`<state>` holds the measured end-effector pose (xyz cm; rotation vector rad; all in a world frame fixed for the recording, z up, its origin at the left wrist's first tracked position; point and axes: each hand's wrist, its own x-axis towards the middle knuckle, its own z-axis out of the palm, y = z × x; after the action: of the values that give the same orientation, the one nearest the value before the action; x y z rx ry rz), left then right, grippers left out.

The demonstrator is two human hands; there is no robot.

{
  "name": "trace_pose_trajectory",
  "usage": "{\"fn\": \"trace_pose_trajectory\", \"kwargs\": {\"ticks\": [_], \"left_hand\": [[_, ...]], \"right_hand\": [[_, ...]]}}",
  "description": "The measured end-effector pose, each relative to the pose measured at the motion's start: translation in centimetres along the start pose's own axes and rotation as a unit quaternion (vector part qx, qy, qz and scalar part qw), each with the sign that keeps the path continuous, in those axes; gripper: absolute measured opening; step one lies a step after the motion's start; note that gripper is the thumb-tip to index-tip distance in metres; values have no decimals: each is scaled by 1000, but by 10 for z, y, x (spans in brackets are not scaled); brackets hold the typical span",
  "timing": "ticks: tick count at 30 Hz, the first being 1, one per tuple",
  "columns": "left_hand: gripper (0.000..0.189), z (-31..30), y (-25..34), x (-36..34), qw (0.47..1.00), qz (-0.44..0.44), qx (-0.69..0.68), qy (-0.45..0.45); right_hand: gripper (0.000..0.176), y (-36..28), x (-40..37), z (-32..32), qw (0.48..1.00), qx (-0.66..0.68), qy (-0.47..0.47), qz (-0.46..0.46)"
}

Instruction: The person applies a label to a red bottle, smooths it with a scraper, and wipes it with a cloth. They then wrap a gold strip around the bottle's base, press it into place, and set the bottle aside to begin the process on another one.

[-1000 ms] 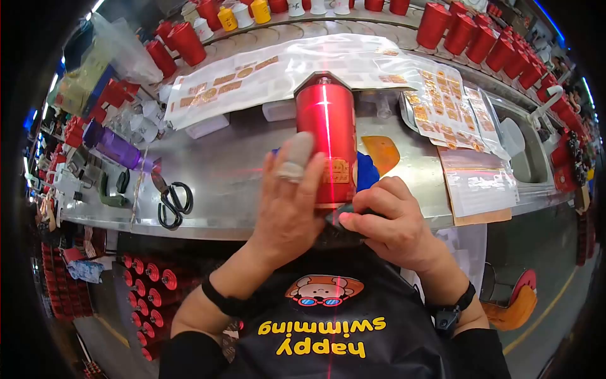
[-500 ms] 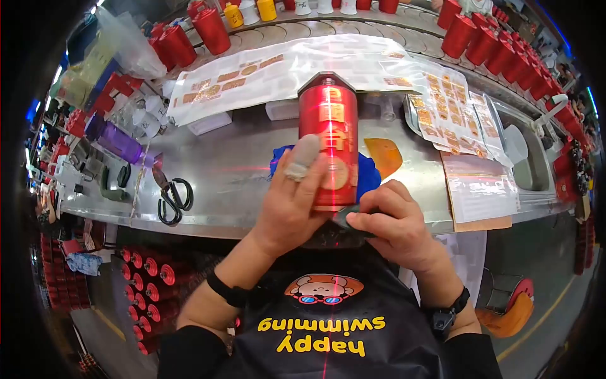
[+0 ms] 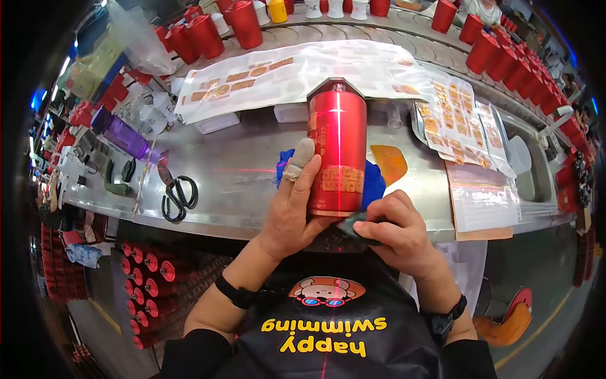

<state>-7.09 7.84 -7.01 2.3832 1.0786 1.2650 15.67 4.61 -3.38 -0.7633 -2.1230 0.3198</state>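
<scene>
A red metallic bottle [image 3: 336, 148] with gold labels lies lengthwise on the steel bench, neck pointing away from me, with a red laser line running down its side. My left hand [image 3: 295, 205] wraps its left side near the base; the forefinger wears a grey fingertip cover. My right hand [image 3: 396, 235] is closed on a dark squeegee-like tool [image 3: 355, 226] pressed at the bottle's base. A blue cloth [image 3: 372, 183] lies under the bottle.
Black scissors [image 3: 178, 197] lie at the left on the steel bench [image 3: 240, 170]. Sheets of gold decals [image 3: 271, 72] spread behind and to the right. Several red bottles [image 3: 243, 22] stand along the back conveyor. An orange scraper [image 3: 390, 161] lies right of the bottle; a sink [image 3: 533, 170] lies farther right.
The bottle has been turned about its axis, so different gold labels face up. My left hand slid lower along its side. My right hand stayed at the base.
</scene>
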Motion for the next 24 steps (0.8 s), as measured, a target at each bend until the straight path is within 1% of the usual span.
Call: {"fn": "trace_pose_trajectory", "kwargs": {"ticks": [2, 4, 5, 7, 9, 11, 14, 17, 18, 21, 24], "left_hand": [[95, -2, -2, -2, 1000, -26, -8, 4], [96, -10, -1, 0, 998, -29, 47, -29], [97, -13, 1, 3, 996, -31, 72, -46], [97, -20, 12, 11, 994, -3, 111, -23], [98, -27, 21, 20, 987, 40, 153, -11], [98, -21, 23, 19, 990, 41, 138, 2], [99, -15, 23, 19, 993, 37, 107, 23], [99, -14, 19, 16, 996, 24, 79, 29], [99, -14, 18, 15, 997, 20, 72, 28], [99, -12, 17, 16, 997, 30, 63, 38], [99, -14, 19, 17, 997, 32, 72, 27]], "right_hand": [[39, 1, -1, -6, 1000, 0, -15, 6], [41, 1, -1, -12, 999, 4, -28, 18], [41, 1, -1, -15, 999, 13, -15, 38], [41, 0, -1, -22, 996, 27, 9, 82], [40, -3, 15, -31, 998, -8, 23, 52], [38, -8, 42, -32, 998, -55, 16, -12], [32, -10, 61, -18, 989, -136, -1, -60], [39, -19, 53, -10, 981, -169, -88, -31], [37, -20, 48, -10, 981, -165, -97, -19], [37, -24, 44, -13, 984, -146, -101, -8], [36, -17, 43, -18, 992, -102, -77, -11]]}}
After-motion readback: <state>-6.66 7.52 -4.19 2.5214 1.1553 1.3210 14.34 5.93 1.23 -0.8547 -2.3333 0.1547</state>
